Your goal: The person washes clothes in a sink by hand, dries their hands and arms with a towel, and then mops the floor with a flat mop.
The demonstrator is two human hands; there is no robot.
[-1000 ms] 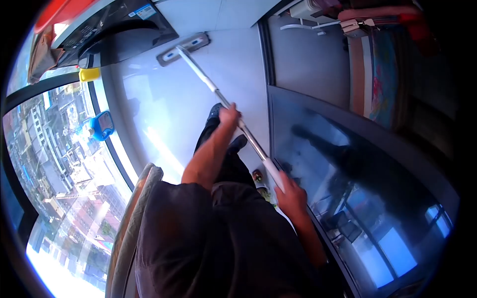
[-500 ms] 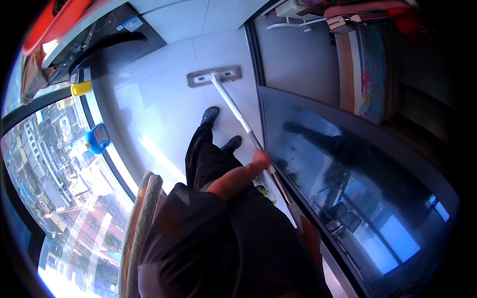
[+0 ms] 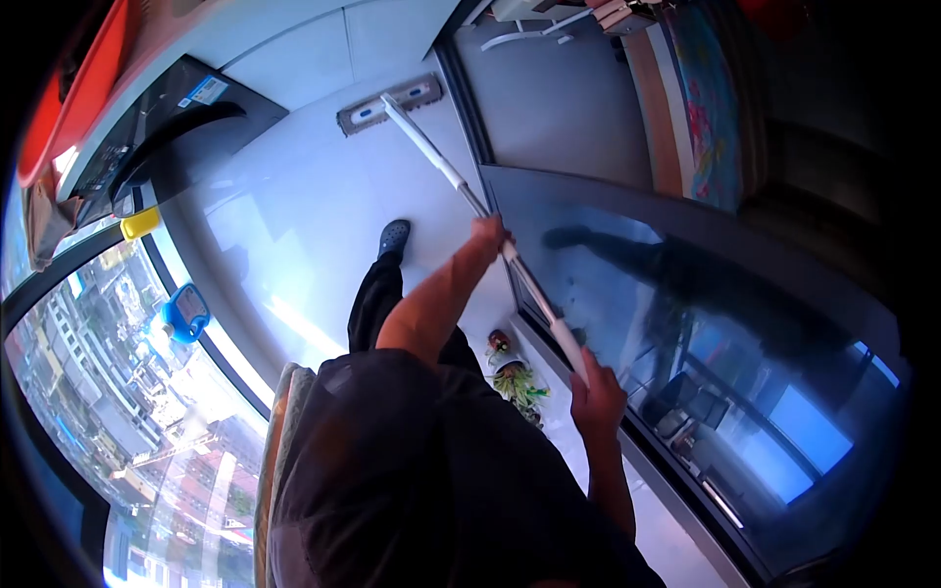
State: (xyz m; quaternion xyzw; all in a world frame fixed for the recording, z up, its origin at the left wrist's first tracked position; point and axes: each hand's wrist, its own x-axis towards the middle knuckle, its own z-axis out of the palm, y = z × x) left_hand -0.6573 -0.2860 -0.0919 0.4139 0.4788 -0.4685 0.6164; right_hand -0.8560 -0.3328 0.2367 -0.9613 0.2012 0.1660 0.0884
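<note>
A flat mop (image 3: 427, 147) with a white and silver pole slants across the middle. Its grey rectangular head (image 3: 390, 104) lies on the pale floor (image 3: 314, 196) near the cabinets. My left hand (image 3: 488, 235) is closed round the pole about midway. Lower down, my right hand (image 3: 598, 394) grips the white handle end. A dark clog (image 3: 394, 238) on my foot stands on the floor left of the pole.
Potted plants (image 3: 520, 384) stand beside the glass door (image 3: 627, 294) on the right. A blue bottle (image 3: 186, 314) and a yellow object (image 3: 140, 223) are by the window at left. A black appliance (image 3: 186, 127) is at upper left; striped and flowered cloths (image 3: 701, 108) hang at upper right.
The mop head has moved away from me and slightly left, toward the cabinets. Both hands have moved forward with the pole. The plants show more now, and one foot is no longer visible.
</note>
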